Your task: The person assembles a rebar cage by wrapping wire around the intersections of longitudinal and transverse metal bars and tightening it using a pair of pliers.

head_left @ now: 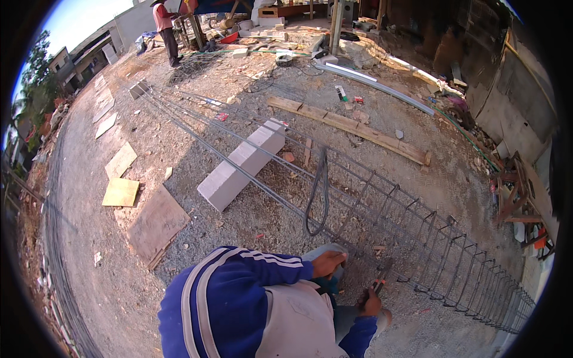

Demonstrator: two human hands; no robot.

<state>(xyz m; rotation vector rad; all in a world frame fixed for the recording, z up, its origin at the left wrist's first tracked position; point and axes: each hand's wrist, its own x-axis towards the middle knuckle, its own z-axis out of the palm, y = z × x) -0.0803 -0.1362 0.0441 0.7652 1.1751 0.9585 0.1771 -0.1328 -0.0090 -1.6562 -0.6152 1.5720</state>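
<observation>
My right hand (370,303) is closed around the handles of pincers (378,285) with orange and black grips. Their jaws point up to the near edge of a long rebar cage (431,238) made of bars tied with square stirrups. Close to my knee, my left hand (328,264) has its fingers curled in; whatever they hold, if anything, is too small to make out. Just beyond it a loose dark stirrup (319,197) hangs upright on the long bars. Those bars pass over a row of grey blocks (243,164) that props them off the ground.
A smaller block stack (139,89) supports the bars' far end. A timber plank (352,129) lies beyond the cage. Plywood sheets (157,225) lie on the gravel at left. Another person (166,30) stands at the far left. A wooden stand (514,194) is at right.
</observation>
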